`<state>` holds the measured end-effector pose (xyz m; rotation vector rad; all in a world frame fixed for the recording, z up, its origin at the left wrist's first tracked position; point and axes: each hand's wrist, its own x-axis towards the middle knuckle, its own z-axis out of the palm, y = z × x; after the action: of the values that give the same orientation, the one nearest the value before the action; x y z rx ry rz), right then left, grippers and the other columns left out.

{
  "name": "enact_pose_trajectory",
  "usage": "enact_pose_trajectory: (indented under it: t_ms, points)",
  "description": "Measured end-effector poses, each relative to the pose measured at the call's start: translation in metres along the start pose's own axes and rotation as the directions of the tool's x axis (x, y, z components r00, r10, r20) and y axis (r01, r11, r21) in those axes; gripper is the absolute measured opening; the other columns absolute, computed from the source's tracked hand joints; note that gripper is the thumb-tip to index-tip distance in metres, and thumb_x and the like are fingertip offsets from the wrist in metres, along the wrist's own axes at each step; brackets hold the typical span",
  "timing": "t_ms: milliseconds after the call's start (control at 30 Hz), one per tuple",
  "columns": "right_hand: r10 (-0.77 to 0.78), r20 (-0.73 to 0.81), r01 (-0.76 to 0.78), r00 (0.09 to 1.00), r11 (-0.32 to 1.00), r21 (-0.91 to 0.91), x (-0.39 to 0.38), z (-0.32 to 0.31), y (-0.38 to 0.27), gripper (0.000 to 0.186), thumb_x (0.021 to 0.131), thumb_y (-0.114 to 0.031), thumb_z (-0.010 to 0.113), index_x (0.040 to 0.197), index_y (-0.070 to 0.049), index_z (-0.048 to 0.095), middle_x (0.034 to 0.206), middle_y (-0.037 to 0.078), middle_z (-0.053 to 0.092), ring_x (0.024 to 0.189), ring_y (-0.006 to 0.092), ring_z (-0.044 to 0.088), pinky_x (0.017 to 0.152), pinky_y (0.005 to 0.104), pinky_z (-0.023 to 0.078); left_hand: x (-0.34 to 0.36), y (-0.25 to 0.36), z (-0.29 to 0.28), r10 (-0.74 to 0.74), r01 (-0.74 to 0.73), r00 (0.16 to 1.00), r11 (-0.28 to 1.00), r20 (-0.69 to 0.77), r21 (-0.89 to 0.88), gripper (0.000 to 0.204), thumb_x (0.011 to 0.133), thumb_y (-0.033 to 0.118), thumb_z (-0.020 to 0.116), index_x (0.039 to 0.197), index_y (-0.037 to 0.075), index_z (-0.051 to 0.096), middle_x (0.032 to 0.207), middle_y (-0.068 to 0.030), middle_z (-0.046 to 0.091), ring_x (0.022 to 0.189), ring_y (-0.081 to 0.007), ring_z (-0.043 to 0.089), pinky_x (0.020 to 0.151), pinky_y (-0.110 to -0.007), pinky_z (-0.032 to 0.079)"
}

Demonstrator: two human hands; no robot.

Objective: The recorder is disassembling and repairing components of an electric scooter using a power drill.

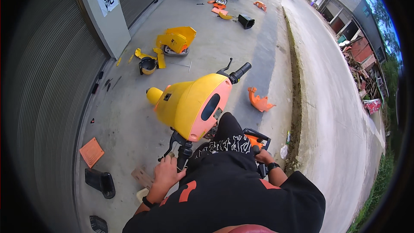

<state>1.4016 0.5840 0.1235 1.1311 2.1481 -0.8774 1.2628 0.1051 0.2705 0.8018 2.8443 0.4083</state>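
A scooter's yellow and pink front cover (189, 101) with a dark oval display stands in front of me, between two black handlebar grips. Beside the left handlebar grip (184, 153) is my left hand (167, 171), its fingers curled near the brake lever (169, 144). What those fingers hold, if anything, I cannot make out. By my right thigh, my right hand (263, 157) is closed around an orange and black tool (256, 140); part of the tool is hidden by the hand and my leg. The right handlebar grip (240, 73) has no hand on it.
An orange curved panel (259, 100) lies right of the scooter. Yellow body panels (177, 39) and a helmet-like round part (148, 65) lie ahead. Left are an orange square mat (91, 152) and a black plastic part (100, 183). A raised kerb (293, 73) borders the road.
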Motion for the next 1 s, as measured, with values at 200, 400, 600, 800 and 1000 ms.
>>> enact_pose_trajectory:
  t_ms: [200,400,600,800,1000]
  points:
    - [-0.011,0.044,0.019,0.999,0.981,-0.195,0.079,-0.044,0.002,0.035,0.068,-0.026,0.070,0.085,0.005,0.068,0.084,0.018,0.069,0.084,0.0290,0.069,0.072,0.0347,0.052,-0.015,0.007,0.024,-0.198,0.151,0.964,0.956,-0.176,-0.250,0.049,0.076,0.039,0.073,0.105,0.002,0.057,0.096,-0.0131,0.049,0.083,-0.0302,0.059,0.064,-0.041,0.051]
    - [0.021,-0.086,-0.052,0.996,0.922,-0.383,0.099,-0.090,-0.066,0.042,0.063,-0.024,0.075,0.094,0.003,0.070,0.092,0.019,0.070,0.088,0.0289,0.069,0.073,0.0350,0.052,-0.016,0.012,0.048,-0.316,0.172,0.876,0.910,-0.363,-0.377,0.035,0.077,0.032,0.071,0.097,0.004,0.062,0.089,-0.0111,0.052,0.074,-0.0300,0.060,0.059,-0.040,0.050]
    - [0.126,0.224,-0.007,0.966,0.883,-0.468,0.252,-0.120,-0.012,0.050,0.067,-0.041,0.072,0.101,-0.006,0.071,0.097,0.011,0.071,0.085,0.0262,0.068,0.078,0.0391,0.051,-0.010,0.011,0.059,-0.356,0.134,0.822,0.880,-0.445,-0.456,0.020,0.076,0.021,0.067,0.089,0.006,0.065,0.080,-0.0096,0.052,0.065,-0.0285,0.059,0.054,-0.038,0.047]
    - [0.437,0.553,-0.384,0.710,0.898,-0.217,0.336,-0.163,-0.109,0.023,0.078,-0.027,0.061,0.082,-0.006,0.067,0.081,0.014,0.069,0.063,0.0279,0.066,0.061,0.0428,0.054,-0.001,0.041,0.058,-0.554,0.519,0.654,0.824,-0.516,-0.226,0.033,0.083,0.025,0.058,0.105,0.002,0.062,0.075,-0.0125,0.052,0.062,-0.0318,0.053,0.054,-0.039,0.043]
    - [-0.094,0.417,0.371,0.904,0.656,-0.657,0.461,-0.185,-0.147,0.039,0.065,-0.025,0.071,0.093,0.001,0.068,0.089,0.012,0.068,0.086,0.0258,0.065,0.079,0.0372,0.048,0.025,0.074,0.075,-0.790,0.849,0.031,0.344,-0.612,-0.400,0.024,0.094,0.022,0.052,0.095,0.002,0.064,0.083,-0.0121,0.062,0.071,-0.0258,0.060,0.065,-0.034,0.046]
